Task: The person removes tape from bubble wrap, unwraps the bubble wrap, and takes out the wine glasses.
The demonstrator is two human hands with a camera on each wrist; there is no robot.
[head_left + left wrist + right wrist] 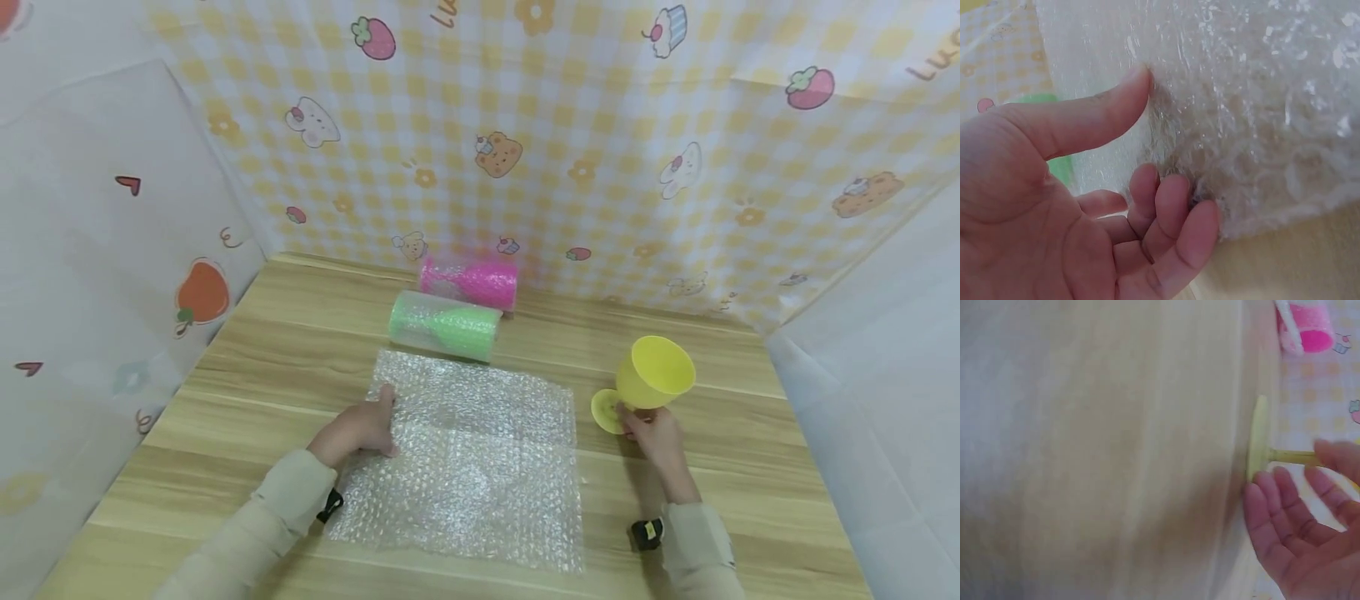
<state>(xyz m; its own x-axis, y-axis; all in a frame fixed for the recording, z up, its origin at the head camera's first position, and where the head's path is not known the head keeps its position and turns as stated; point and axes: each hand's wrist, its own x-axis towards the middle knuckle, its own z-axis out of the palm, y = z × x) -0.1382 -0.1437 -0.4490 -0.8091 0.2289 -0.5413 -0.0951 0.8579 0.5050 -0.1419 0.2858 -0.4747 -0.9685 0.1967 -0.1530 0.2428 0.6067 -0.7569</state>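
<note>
A flat sheet of bubble wrap [480, 467] lies on the wooden table in front of the person. At its left edge rests my left hand [367, 425], thumb and fingers spread apart; up close in the left wrist view, the thumb tip and bent fingertips touch the bubble wrap [1247, 94]. To the right of the sheet stands a yellow plastic goblet [656, 375], bowl up and round foot low. My right hand [656, 437] pinches its stem just above the foot. In the right wrist view, the goblet's foot [1258, 434] shows edge-on beside the fingertips, while most of the bowl is hidden.
Behind the sheet lie a green goblet [446, 325] and a pink goblet [468, 283], each on its side and rolled in bubble wrap. A yellow checked cloth [555, 167] hangs along the table's back edge. White cloth [97, 250] hangs at the left.
</note>
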